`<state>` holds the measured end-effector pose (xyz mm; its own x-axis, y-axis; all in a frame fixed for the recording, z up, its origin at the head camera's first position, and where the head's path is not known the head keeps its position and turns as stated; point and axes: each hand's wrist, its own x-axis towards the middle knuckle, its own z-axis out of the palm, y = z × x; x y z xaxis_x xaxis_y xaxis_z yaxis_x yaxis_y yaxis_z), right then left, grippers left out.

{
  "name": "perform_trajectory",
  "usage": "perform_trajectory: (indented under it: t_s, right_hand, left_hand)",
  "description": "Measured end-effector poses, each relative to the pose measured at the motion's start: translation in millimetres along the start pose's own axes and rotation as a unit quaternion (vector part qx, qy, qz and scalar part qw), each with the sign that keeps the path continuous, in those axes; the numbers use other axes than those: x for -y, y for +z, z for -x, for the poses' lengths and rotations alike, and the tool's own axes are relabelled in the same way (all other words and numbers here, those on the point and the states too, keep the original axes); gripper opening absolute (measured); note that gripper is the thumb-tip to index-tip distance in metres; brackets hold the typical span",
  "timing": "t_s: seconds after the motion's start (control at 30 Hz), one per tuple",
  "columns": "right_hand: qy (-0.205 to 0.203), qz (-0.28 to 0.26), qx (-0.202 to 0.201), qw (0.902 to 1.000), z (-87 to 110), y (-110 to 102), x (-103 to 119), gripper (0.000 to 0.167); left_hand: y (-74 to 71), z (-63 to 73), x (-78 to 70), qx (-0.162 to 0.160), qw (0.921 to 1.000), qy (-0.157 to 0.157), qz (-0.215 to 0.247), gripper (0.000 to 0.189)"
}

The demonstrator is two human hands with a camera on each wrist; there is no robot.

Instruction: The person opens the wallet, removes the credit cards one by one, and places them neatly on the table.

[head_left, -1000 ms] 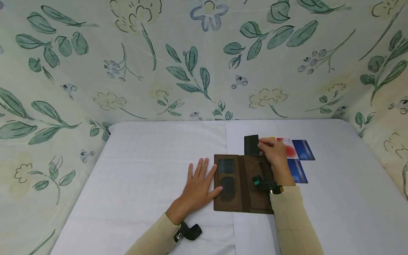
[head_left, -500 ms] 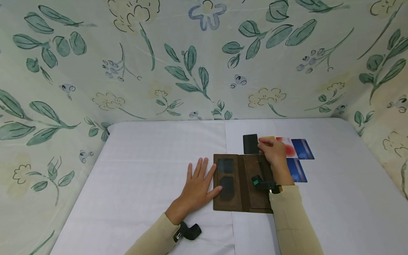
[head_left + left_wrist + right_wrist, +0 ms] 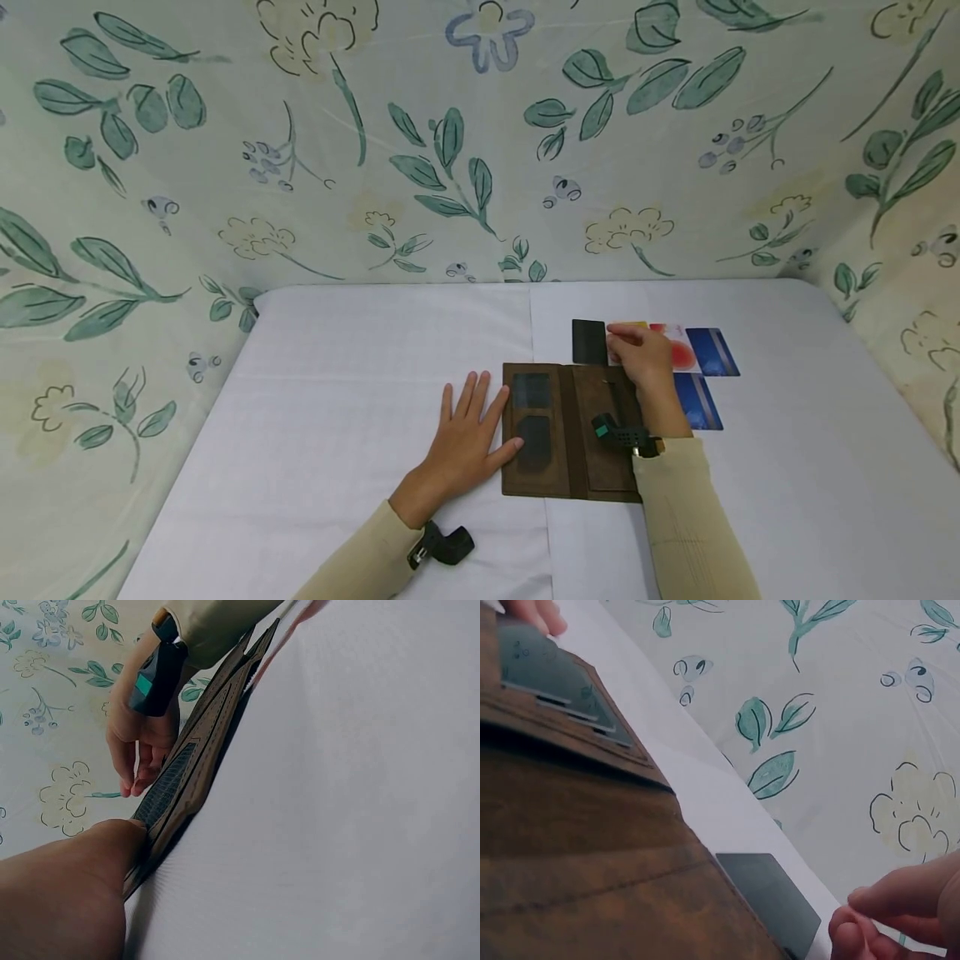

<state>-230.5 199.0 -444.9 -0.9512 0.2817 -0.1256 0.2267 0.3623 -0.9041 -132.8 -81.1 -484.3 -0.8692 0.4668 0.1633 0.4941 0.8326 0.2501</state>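
Observation:
An open brown wallet (image 3: pixel 576 433) lies on the white-covered table, with see-through pockets on its left half. My left hand (image 3: pixel 467 437) is spread flat beside it, its thumb over the wallet's left edge; in the left wrist view the thumb (image 3: pixel 112 836) presses on the wallet. A black card (image 3: pixel 588 342) lies just beyond the wallet's far edge. My right hand (image 3: pixel 647 354) hovers at that card's right side, fingers loosely bent and thumb close to the fingertips. The right wrist view shows a narrow gap between the card (image 3: pixel 772 900) and these fingers; nothing is seen between them.
Beyond and beside my right hand lie a yellow-edged card (image 3: pixel 628 326), a red-and-white card (image 3: pixel 682 350) and two blue cards, one farther back (image 3: pixel 714 352) and one nearer (image 3: pixel 699 402). My right forearm crosses the wallet's right edge. Flower-printed cloth (image 3: pixel 465 167) hangs behind the table.
The black card's far edge has come slightly nearer to the wallet over the last half second, and a thin gap shows beside my right fingers. Both hands stay nearly in place.

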Motion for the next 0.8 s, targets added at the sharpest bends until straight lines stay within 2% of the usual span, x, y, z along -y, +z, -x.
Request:
perform_trajectory:
  t_s: [0.1,0.2,0.3,0.57,0.8]
  right_hand:
    - [-0.015,-0.042,0.014,0.9989,0.9,5,2,0.031]
    - [-0.033,-0.089,0.046,0.9944,1.5,12,4,0.032]
    - [-0.043,-0.112,0.073,0.9901,2.1,21,6,0.033]
    - [-0.049,-0.083,0.097,0.9906,4.9,39,10,0.030]
    - [-0.047,-0.068,0.113,0.9901,7.9,43,11,0.030]
  left_hand:
    - [-0.4,0.3,0.0,0.000,1.0000,-0.001,-0.001,0.075]
    - [0.2,0.6,0.3,0.000,1.0000,0.000,-0.003,0.075]
    - [-0.1,0.9,-0.1,-0.003,1.0000,0.002,-0.004,0.074]
    - [0.5,-0.1,0.6,-0.003,0.9999,0.004,-0.014,0.075]
    - [1.1,-0.2,1.1,0.013,0.9998,-0.006,-0.014,0.076]
